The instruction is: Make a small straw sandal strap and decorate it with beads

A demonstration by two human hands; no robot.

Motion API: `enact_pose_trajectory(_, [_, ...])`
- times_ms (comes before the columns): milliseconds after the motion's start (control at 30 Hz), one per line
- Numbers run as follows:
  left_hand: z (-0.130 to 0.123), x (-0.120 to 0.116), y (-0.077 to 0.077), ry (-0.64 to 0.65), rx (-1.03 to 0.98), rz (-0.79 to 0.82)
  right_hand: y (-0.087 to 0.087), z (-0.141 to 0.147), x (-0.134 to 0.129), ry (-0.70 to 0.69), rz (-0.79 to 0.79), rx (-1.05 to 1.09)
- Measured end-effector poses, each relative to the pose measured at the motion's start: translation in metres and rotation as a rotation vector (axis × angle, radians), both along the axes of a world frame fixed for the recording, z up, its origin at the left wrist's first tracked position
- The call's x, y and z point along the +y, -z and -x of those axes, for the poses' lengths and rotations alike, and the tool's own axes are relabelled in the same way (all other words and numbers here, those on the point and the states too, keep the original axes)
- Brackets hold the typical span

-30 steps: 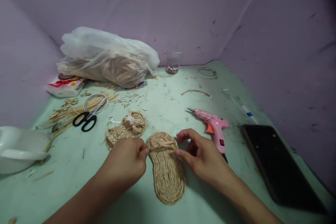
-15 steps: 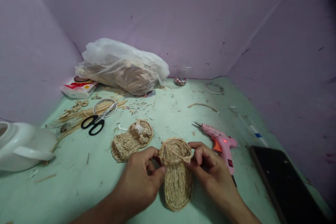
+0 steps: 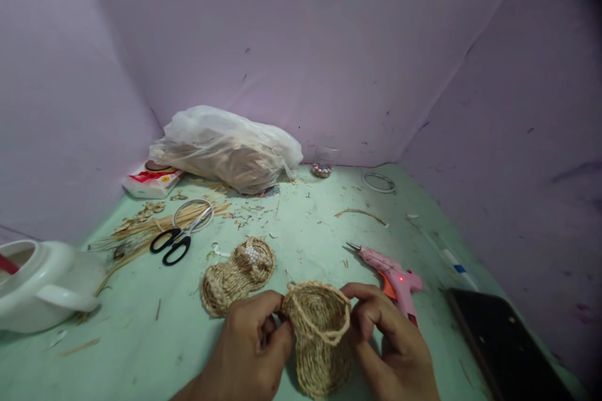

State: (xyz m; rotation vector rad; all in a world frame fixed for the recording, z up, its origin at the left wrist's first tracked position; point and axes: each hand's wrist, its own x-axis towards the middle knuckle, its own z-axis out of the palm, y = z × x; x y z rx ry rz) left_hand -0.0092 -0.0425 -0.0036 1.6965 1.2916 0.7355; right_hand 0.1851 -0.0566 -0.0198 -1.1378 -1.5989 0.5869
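Note:
A small woven straw slipper [image 3: 322,363] stands at the bottom middle, with a strand of braided cord [image 3: 324,332] bowed across its upper end. My left hand [image 3: 256,344] pinches the left side of that upper end between thumb and fingers. On the opposite side, my right hand [image 3: 388,338] has its fingers closed at the right edge, by the cord; its fingertips are partly hidden. A second woven slipper [image 3: 226,282], trimmed with a cluster of white beads [image 3: 253,255], lies to the left of my hands.
A pink glue gun [image 3: 392,272] with a lit red light lies right, beside a dark phone [image 3: 508,344]. Black-handled scissors [image 3: 176,244] rest near straw strands [image 3: 141,232]. A white pot [image 3: 51,282] stands left; a plastic bag [image 3: 226,150] and bead jar [image 3: 322,169] sit behind.
The view has tilted up, so everything sits lower in the picture. The slipper's upper end has tipped, and the cord now bows out from it with its opening showing.

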Motion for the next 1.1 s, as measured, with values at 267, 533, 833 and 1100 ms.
enact_pose_trajectory(267, [-0.002, 0.002, -0.005, -0.038, -0.014, 0.080, -0.005, -0.002, 0.000, 0.008, -0.079, -0.176])
enact_pose_trajectory(533, [-0.009, -0.002, -0.014, -0.134, 0.057, 0.197, -0.023, 0.011, 0.004, 0.010, -0.050, -0.168])
enact_pose_trajectory(833, [-0.012, -0.005, -0.020, -0.095, 0.187, 0.133, -0.048, 0.014, 0.023, -0.121, 0.478, -0.280])
enact_pose_trajectory(1100, [-0.012, -0.005, -0.019, -0.075, 0.235, 0.144, -0.052, 0.007, 0.047, -0.337, 0.998, 0.097])
